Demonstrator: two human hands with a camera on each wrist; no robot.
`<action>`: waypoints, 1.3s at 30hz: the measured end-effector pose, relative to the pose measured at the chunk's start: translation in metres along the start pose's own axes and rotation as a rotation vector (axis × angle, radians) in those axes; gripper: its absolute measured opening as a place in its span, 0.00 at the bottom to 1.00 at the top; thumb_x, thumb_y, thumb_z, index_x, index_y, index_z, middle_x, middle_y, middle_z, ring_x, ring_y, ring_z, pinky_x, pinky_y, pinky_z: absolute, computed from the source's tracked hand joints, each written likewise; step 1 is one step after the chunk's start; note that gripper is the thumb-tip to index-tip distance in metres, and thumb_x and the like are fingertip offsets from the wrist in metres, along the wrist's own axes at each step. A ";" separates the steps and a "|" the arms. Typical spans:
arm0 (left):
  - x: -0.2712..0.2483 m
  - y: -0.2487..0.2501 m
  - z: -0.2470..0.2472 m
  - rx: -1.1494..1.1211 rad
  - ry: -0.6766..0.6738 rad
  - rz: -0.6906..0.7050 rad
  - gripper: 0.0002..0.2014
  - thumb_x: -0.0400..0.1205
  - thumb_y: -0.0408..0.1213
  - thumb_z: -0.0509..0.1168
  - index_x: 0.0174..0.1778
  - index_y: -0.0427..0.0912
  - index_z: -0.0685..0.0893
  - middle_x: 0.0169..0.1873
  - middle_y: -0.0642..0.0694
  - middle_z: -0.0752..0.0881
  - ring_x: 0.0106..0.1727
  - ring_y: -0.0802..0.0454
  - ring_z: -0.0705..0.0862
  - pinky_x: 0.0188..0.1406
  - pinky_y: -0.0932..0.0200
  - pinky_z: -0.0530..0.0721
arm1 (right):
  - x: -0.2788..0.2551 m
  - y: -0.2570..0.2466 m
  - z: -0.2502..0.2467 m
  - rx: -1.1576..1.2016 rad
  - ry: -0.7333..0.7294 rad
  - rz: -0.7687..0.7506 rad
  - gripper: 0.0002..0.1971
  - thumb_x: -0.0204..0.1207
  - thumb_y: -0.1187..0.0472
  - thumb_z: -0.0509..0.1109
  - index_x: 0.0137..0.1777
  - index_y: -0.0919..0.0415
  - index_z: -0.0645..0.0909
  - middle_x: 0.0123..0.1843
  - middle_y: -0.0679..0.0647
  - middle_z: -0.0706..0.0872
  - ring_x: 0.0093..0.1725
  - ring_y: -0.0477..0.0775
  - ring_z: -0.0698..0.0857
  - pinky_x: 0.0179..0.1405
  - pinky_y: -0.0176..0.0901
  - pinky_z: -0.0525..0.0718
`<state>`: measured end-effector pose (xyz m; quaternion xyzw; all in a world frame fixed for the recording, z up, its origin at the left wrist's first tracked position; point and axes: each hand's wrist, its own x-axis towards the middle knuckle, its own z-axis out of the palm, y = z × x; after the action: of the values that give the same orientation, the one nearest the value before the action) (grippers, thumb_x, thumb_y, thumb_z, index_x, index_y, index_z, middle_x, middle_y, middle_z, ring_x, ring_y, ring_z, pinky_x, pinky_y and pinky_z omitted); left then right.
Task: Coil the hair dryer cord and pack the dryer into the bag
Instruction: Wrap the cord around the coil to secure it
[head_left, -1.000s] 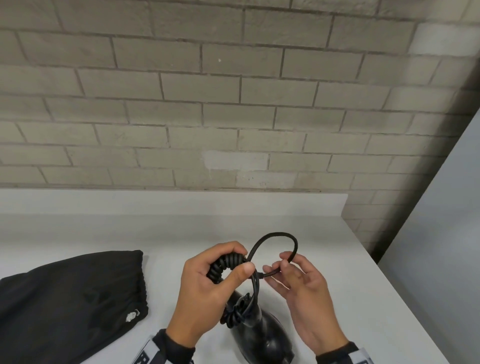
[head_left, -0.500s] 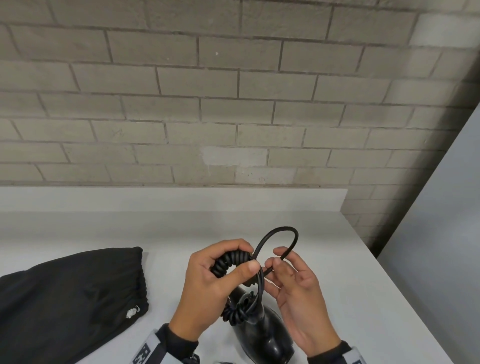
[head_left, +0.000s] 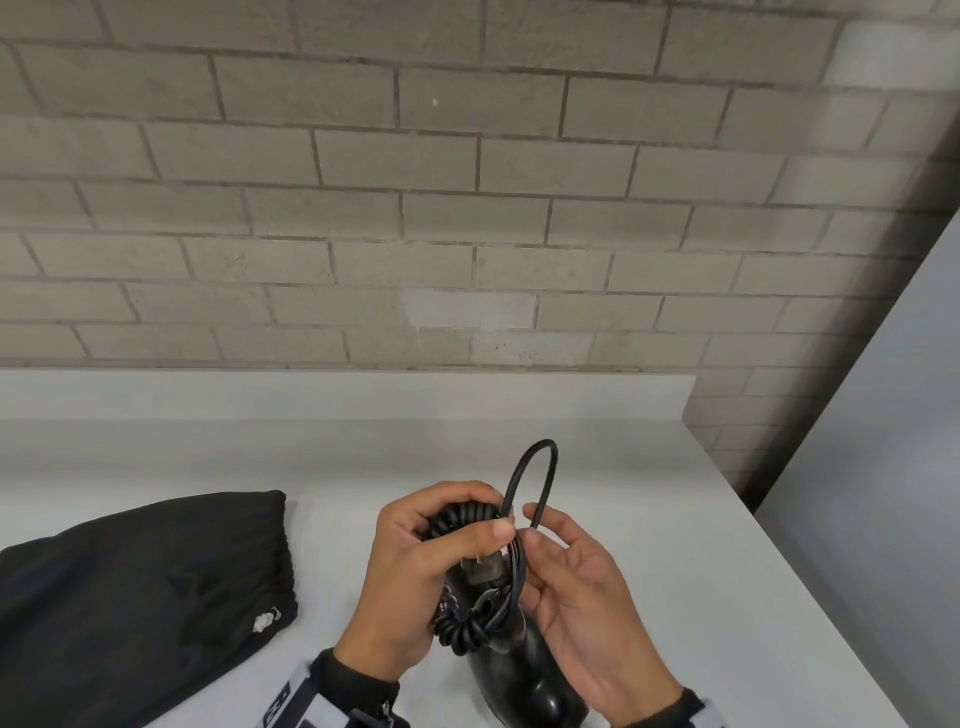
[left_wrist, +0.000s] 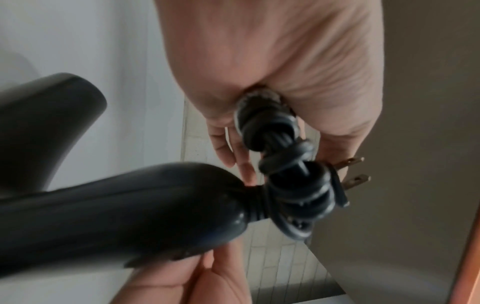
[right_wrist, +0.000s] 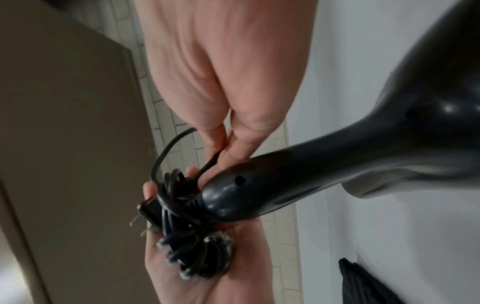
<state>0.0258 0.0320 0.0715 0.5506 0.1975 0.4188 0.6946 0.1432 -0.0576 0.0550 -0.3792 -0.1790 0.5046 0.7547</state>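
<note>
The black hair dryer (head_left: 524, 686) stands low at the front of the white counter, its handle (left_wrist: 130, 201) (right_wrist: 298, 183) pointing up between my hands. My left hand (head_left: 421, 566) grips the bunched spiral cord (head_left: 457, 519) (left_wrist: 265, 123) (right_wrist: 200, 255). The plug (left_wrist: 335, 185) (right_wrist: 148, 209) with two metal prongs sticks out by that bundle. My right hand (head_left: 566, 571) pinches the straight cord, which arches up in a narrow loop (head_left: 535, 467) above both hands. The black drawstring bag (head_left: 130, 597) lies flat to the left.
A low white ledge (head_left: 337, 395) runs along the back of the counter under a grey brick wall (head_left: 467, 182). The counter's right edge (head_left: 779, 545) slants toward me, with a grey panel (head_left: 883, 467) beyond it.
The loop of straight cord has narrowed and stands more upright. My right hand has closed in toward the left, and the plug now shows below my left thumb.
</note>
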 end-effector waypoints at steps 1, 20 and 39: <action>0.000 0.000 0.001 0.000 0.001 -0.003 0.18 0.58 0.40 0.82 0.42 0.38 0.92 0.45 0.26 0.89 0.47 0.27 0.88 0.51 0.43 0.88 | -0.002 -0.001 0.002 -0.059 0.019 -0.033 0.21 0.73 0.68 0.70 0.66 0.68 0.73 0.48 0.72 0.89 0.39 0.62 0.90 0.38 0.49 0.90; -0.010 0.006 0.014 0.127 0.132 0.140 0.10 0.64 0.38 0.82 0.40 0.45 0.93 0.35 0.41 0.91 0.37 0.45 0.90 0.38 0.58 0.87 | -0.036 -0.005 0.022 -0.917 -0.035 -0.394 0.19 0.73 0.58 0.77 0.54 0.45 0.69 0.50 0.29 0.88 0.56 0.40 0.88 0.49 0.28 0.83; -0.013 0.006 0.018 0.223 0.020 0.228 0.05 0.74 0.39 0.79 0.42 0.50 0.90 0.38 0.47 0.91 0.42 0.49 0.91 0.44 0.63 0.86 | -0.045 -0.014 0.013 -1.115 0.009 -0.798 0.10 0.70 0.44 0.73 0.49 0.39 0.79 0.60 0.40 0.85 0.64 0.45 0.83 0.58 0.26 0.76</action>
<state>0.0297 0.0112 0.0802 0.6389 0.1859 0.4760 0.5750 0.1248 -0.0955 0.0789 -0.6181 -0.5349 0.0188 0.5758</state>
